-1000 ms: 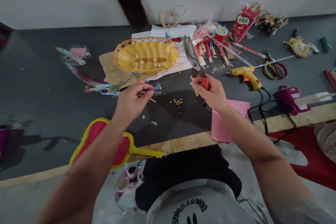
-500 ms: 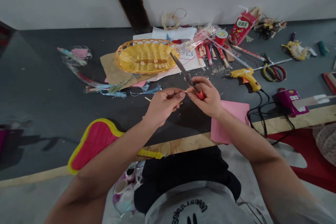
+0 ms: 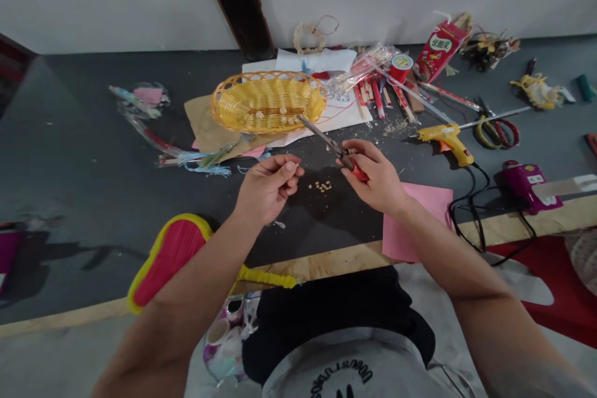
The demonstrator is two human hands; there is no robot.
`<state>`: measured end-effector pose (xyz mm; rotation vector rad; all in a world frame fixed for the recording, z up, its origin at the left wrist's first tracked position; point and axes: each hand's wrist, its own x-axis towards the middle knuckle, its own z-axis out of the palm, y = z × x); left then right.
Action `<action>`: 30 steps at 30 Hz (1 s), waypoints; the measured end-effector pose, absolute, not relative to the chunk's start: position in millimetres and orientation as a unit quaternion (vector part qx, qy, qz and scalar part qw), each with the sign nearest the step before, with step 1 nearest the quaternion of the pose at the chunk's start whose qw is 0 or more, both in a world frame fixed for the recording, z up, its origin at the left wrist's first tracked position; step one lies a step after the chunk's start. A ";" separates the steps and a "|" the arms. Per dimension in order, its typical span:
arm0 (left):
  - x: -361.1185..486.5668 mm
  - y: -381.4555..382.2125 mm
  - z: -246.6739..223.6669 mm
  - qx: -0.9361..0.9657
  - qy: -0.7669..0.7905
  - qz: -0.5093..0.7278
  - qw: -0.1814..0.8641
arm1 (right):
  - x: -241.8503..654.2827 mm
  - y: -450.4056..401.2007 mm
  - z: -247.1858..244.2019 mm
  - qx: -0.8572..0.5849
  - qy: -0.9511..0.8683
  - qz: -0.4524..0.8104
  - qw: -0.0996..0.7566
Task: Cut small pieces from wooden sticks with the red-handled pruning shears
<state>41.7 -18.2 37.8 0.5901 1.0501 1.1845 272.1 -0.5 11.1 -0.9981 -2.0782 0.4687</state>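
Observation:
My right hand (image 3: 375, 177) grips a pair of scissors (image 3: 321, 135) by the red handle, the dark blades pointing up and left toward the basket. Thumb and fingers of my left hand (image 3: 268, 186) are pinched together; whatever is between them is too small to make out. On the dark tabletop between my hands lies a little cluster of small pale cut pieces (image 3: 321, 186). Beyond the hands stands a yellow woven basket (image 3: 261, 90), with several small pale pieces in it near the front side.
A yellow glue gun (image 3: 445, 140), another pair of scissors (image 3: 497, 130) and a purple box (image 3: 532, 186) with cables are at right. Pink paper (image 3: 415, 217) lies under my right forearm. A red-and-yellow heart-shaped piece (image 3: 170, 255) is by my left arm. A phone (image 3: 240, 6) leans on the wall.
My hands have drawn apart, the left moving left and away from the scissors. The small pale pieces on the table now show between them. The pale bit at the fingertips is no longer visible.

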 end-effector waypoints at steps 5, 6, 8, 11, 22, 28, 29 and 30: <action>34.5 -13.9 33.1 0.225 0.432 0.524 0.698 | 272.6 0.1 8.4 -0.393 -0.833 0.142 0.363; 33.8 -13.7 32.9 0.226 0.430 0.520 0.703 | 272.7 0.0 8.5 -0.396 -0.833 0.143 0.360; 33.0 -13.8 32.6 0.229 0.430 0.512 0.708 | 273.3 -0.2 9.4 -0.402 -0.832 0.146 0.353; 32.2 -14.4 31.4 0.234 0.425 0.509 0.711 | 274.4 -0.4 10.8 -0.409 -0.831 0.144 0.349; 31.6 -15.8 32.3 0.235 0.416 0.526 0.704 | 274.3 -4.0 11.1 -0.398 -0.850 0.113 0.326; 31.2 -15.0 33.9 0.200 0.422 0.557 0.687 | 271.0 -12.5 14.9 -0.401 -0.876 0.083 0.254; 30.8 -14.7 33.6 0.194 0.425 0.561 0.684 | 270.2 -13.4 15.1 -0.398 -0.879 0.078 0.252; 30.4 -14.3 32.9 0.190 0.427 0.563 0.682 | 269.5 -14.0 15.2 -0.395 -0.881 0.073 0.250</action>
